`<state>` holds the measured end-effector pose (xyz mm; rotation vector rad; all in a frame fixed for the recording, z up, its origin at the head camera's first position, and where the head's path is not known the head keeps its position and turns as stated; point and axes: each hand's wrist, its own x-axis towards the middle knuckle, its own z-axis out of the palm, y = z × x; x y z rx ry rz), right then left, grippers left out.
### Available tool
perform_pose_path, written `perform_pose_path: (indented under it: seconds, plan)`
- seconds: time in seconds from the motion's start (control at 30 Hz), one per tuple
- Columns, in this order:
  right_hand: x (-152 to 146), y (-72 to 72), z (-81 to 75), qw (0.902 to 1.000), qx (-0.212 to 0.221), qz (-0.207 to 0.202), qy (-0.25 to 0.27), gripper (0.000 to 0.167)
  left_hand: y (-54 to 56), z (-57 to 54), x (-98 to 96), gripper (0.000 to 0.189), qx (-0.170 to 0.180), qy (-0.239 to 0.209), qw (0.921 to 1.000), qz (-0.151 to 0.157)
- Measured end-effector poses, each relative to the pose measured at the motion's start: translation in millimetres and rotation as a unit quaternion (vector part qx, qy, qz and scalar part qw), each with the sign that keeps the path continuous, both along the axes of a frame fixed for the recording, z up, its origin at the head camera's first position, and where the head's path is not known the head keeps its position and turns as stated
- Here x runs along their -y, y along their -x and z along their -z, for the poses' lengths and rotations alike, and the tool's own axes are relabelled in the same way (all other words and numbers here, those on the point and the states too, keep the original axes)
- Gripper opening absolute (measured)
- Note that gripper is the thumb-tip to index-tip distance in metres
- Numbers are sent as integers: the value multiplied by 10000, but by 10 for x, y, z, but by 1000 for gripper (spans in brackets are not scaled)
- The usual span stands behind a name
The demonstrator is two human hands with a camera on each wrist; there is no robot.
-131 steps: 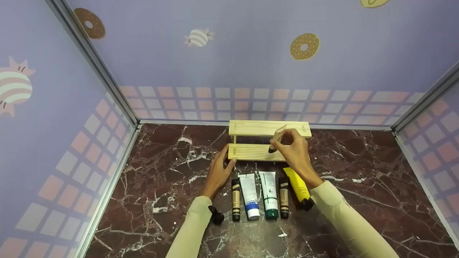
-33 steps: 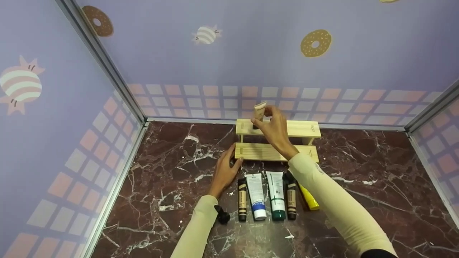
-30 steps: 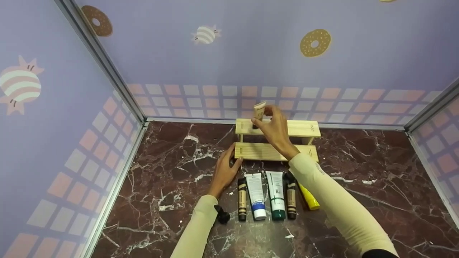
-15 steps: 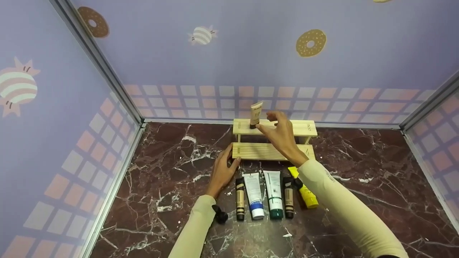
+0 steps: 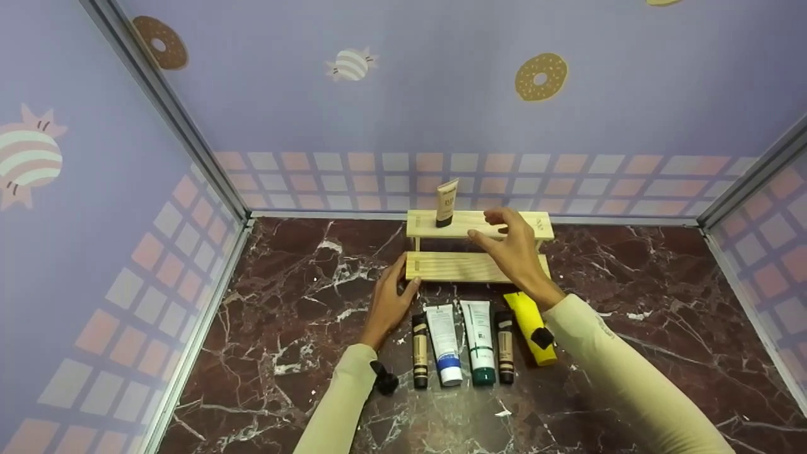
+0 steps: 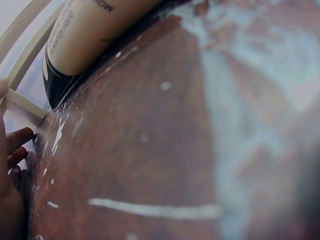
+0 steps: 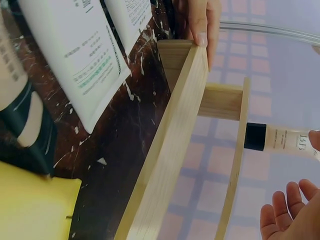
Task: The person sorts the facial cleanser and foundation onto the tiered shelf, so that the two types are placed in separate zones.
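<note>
A small beige tube with a black cap stands upright, cap down, near the left end of the upper board of a two-tier wooden rack. My right hand is apart from it to the right, over the rack, thumb and fingers spread with nothing between them. In the right wrist view, that tube shows BB lettering beside the curved fingers. My left hand holds the left end of the rack's lower board, thumb at its front corner. From the right wrist, my left thumb shows on the board's edge.
In front of the rack lies a row of tubes: a black-and-beige one, a white one with a blue band, a white one with a green cap, another black-and-beige one and a yellow one. A patterned wall rises behind.
My right hand carried the beige tube left to the upper board, stood it there, let go and drew back right. My left hand stays at the rack's left end.
</note>
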<state>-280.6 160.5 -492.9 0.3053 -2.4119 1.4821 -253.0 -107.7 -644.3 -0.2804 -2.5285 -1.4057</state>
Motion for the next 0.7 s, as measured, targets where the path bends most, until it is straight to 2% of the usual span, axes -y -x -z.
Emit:
perform_pose_path:
  seconds: [0.3, 0.7]
  plan:
    - [-179, -127, -45, 9998, -17, -63, 196, 46, 9, 4, 8, 70, -72, -46, 10000, 22]
    - [-340, -289, -66, 9998, -39, 34, -206, 45, -16, -20, 15, 72, 3, -86, 9999, 137]
